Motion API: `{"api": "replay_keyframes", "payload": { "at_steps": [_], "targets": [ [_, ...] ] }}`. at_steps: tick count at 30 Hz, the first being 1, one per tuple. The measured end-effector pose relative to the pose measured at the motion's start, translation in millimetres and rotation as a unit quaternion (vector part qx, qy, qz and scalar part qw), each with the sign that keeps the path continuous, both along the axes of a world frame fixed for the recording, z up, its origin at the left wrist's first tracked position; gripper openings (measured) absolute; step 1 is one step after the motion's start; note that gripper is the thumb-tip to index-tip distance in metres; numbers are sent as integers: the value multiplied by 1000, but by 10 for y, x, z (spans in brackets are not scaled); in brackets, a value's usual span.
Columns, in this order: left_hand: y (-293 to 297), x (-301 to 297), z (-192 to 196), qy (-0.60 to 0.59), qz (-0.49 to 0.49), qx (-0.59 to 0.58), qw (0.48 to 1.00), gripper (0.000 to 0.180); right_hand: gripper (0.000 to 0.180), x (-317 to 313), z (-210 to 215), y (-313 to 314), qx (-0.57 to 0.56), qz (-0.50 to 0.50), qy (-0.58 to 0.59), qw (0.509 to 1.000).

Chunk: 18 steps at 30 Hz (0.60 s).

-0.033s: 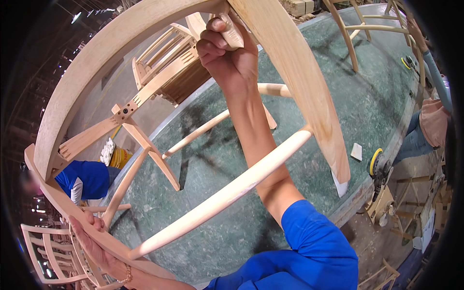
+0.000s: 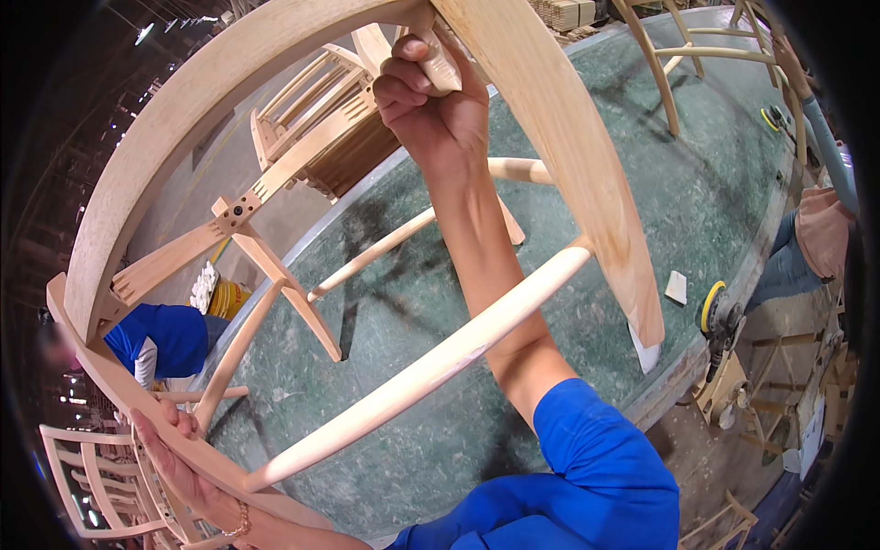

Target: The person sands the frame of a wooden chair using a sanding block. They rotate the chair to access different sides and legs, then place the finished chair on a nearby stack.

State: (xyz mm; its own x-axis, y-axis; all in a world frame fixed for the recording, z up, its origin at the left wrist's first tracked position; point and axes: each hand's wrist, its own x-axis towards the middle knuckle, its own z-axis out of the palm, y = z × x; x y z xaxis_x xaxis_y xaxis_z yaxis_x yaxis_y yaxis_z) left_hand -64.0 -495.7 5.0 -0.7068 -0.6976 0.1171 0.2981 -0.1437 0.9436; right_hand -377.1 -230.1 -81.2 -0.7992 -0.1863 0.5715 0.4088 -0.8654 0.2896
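An unfinished pale wooden chair frame [image 2: 422, 371] rises tilted in front of me, with a curved rail [image 2: 151, 137], a broad right leg [image 2: 568, 137] and crossed braces [image 2: 236, 213]. At the lower left my left hand [image 2: 179, 454] wraps round the chair's left leg [image 2: 115, 385], beside the end of the round stretcher. My right hand [image 2: 435, 110] reaches up behind that stretcher to the top corner. Its fingers are closed on a folded pale sheet that looks like sandpaper [image 2: 442, 66], close against the joint between rail and right leg.
The chair is over a green worktable [image 2: 706, 183]. A sander [image 2: 720, 316] and a small white block [image 2: 676, 288] are at its right edge. Another chair frame [image 2: 724, 53] stands far right near a co-worker [image 2: 816, 234]. A person in blue [image 2: 165, 339] is at left, near a yellow bucket [image 2: 227, 298].
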Motion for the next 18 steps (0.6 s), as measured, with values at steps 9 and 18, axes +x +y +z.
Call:
{"api": "replay_keyframes", "payload": {
  "at_steps": [9, 18],
  "targets": [
    [64, -55, 15, 1, 23, -11, 1000, 28, 17, -55, -43, 36, 32, 0, -25, 999],
    [75, -62, 31, -1, 12, -36, 999, 23, 23, 66, -198, -68, 318, -399, -100, 854]
  ]
}}
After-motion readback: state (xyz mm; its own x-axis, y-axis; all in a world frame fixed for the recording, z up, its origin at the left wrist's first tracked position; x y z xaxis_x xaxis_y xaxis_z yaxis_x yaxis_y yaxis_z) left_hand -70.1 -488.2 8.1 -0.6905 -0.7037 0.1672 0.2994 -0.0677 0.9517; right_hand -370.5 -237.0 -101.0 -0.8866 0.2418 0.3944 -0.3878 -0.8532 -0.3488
